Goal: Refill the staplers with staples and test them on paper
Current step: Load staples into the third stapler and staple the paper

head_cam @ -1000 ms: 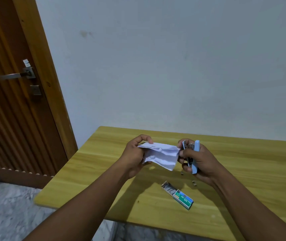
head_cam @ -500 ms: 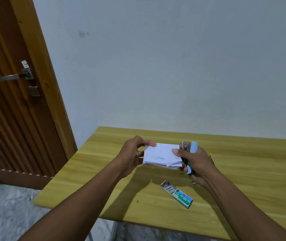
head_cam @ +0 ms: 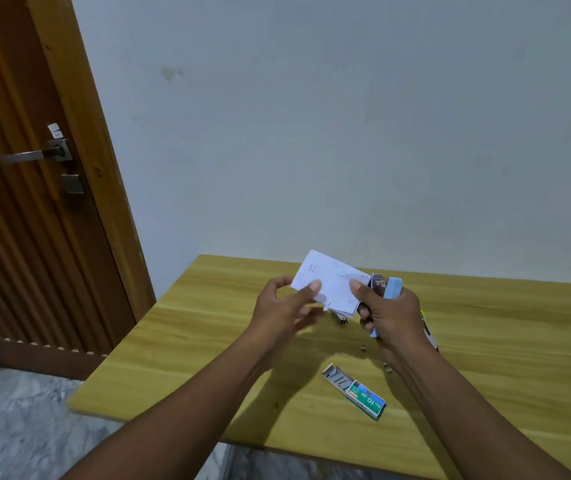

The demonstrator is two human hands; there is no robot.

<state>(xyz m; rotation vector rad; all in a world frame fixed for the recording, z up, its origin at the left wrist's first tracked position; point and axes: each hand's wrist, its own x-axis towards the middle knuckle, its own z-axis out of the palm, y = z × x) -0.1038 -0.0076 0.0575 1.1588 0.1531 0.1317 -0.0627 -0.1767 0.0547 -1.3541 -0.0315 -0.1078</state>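
Observation:
My right hand (head_cam: 391, 315) grips a light blue stapler (head_cam: 391, 289) upright above the wooden table (head_cam: 502, 341). Its thumb presses the right edge of a folded white paper (head_cam: 331, 282) beside the stapler's metal mouth. My left hand (head_cam: 286, 306) pinches the paper's left lower edge with thumb and fingers. The paper carries several staple marks. An open green staple box (head_cam: 355, 390) lies on the table nearer me. Loose staple bits (head_cam: 363, 348) lie beside it.
A second, yellow stapler (head_cam: 428, 327) lies on the table, mostly hidden behind my right wrist. A wooden door (head_cam: 34, 202) with a metal handle (head_cam: 34, 154) stands at the left. A pale wall backs the table. The floor is grey marble.
The paper has been flattened and tipped up, so its face now shows. My left hand shifted its hold lower on the paper's edge. The stapler stayed in my right hand.

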